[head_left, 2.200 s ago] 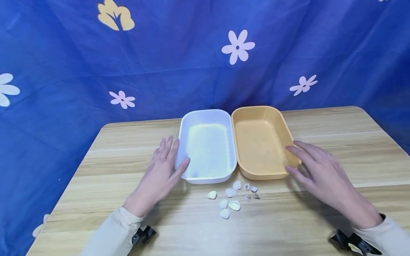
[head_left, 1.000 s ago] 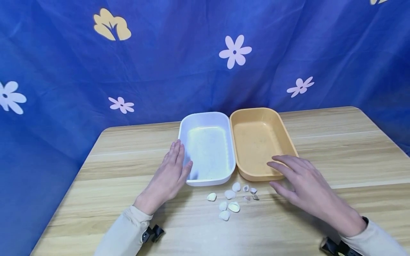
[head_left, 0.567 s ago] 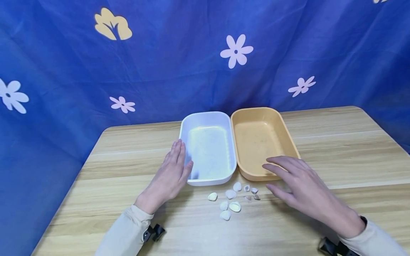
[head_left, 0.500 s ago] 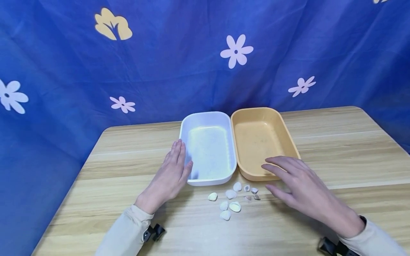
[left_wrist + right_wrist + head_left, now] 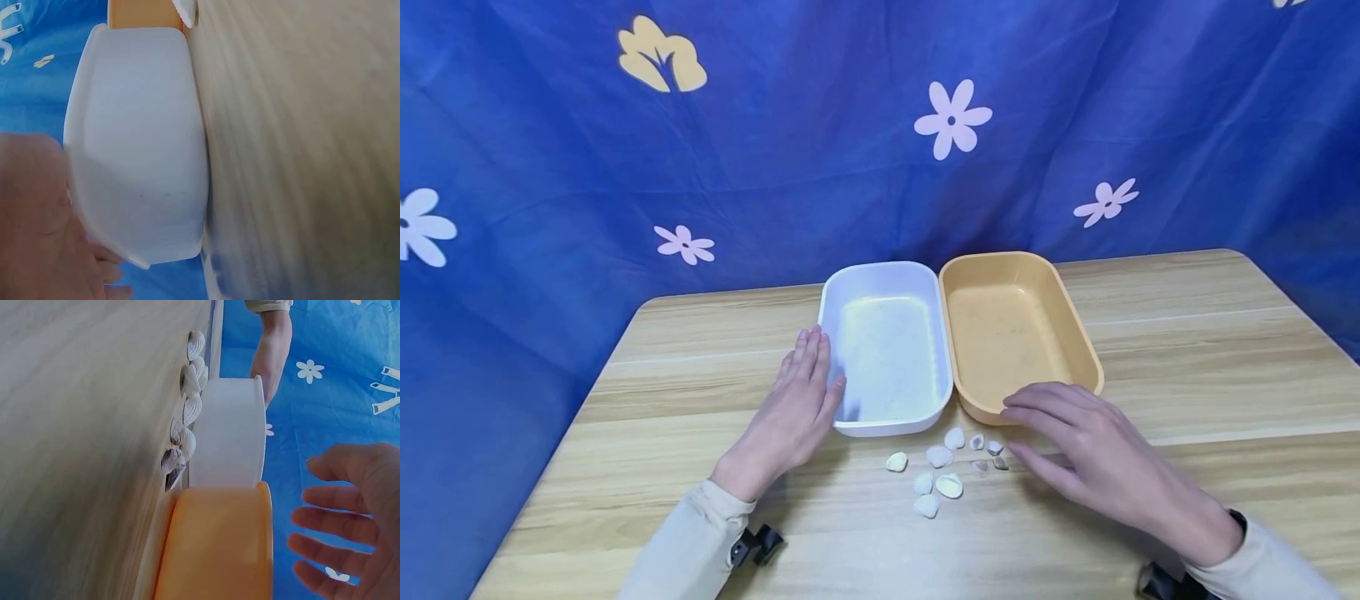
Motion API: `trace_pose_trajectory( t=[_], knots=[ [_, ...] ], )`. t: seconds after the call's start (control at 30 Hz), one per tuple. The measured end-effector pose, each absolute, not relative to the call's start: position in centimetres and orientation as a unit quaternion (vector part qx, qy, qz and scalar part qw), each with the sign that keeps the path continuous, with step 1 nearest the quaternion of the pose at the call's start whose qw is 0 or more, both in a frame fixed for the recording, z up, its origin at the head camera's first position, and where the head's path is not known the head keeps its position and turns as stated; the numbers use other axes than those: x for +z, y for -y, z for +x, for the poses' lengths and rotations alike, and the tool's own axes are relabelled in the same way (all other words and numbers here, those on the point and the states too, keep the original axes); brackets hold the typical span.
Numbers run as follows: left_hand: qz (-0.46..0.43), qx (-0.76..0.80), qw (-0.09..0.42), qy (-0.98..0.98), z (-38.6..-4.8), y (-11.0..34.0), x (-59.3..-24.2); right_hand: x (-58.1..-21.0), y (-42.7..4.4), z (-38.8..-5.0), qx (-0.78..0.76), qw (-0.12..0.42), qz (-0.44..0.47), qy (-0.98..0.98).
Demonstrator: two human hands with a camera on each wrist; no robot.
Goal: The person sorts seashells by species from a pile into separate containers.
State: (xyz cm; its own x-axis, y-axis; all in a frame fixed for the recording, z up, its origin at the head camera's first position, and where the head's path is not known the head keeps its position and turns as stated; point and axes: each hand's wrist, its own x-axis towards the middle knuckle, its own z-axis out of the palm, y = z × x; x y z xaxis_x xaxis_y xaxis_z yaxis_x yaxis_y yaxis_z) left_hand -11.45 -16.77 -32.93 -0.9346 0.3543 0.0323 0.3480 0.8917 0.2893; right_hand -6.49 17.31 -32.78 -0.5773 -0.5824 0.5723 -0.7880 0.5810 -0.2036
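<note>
Nearest us are the pale sleeves [image 5: 681, 550], each with a small black device [image 5: 756, 547] at the wrist, over the wood-grained bench [image 5: 880, 554].

Beyond the sleeves, our right hand [image 5: 1093, 447] hangs above the bench, its fingertips by the near edge of the tan tub. Its grip holds nothing: the fingers are gently bent, and the right wrist view shows them and the thumb standing apart. Our left hand [image 5: 787, 422] lies along the left side of the white tub, its long fingers nearly straight and close together, the thumb apart at the near left corner. This grip is not clamped on anything; we cannot tell how firmly it touches the wall.

Between our hands, ten shells [image 5: 939, 456] lie loosely grouped on the bench, just in front of the tubs. Most are pale; one sits apart toward the left, and a small dark shell [image 5: 1001, 463] lies near our right thumb.

Behind them stand the white tub [image 5: 891, 358] and, just beside it on the right, the tan tub [image 5: 1011, 333]. Farthest off hangs a blue cloth [image 5: 820, 125] patterned with white flowers [image 5: 952, 137] and a yellow motif [image 5: 685, 67].
</note>
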Motion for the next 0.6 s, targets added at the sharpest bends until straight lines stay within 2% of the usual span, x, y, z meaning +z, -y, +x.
trace_pose_trajectory(
  t=[0.2, 0.6],
  knots=[
    [0.172, 0.144, 0.005, -0.975, -11.5, 17.0, -32.6, -33.0, -16.7, -6.2, 0.231, 0.246, 0.436, 0.834],
    [0.173, 0.152, 0.001, -0.973, -11.4, 16.9, -33.1, -33.2, -15.6, -6.2, 0.210, 0.217, 0.488, 0.819]
  ],
)
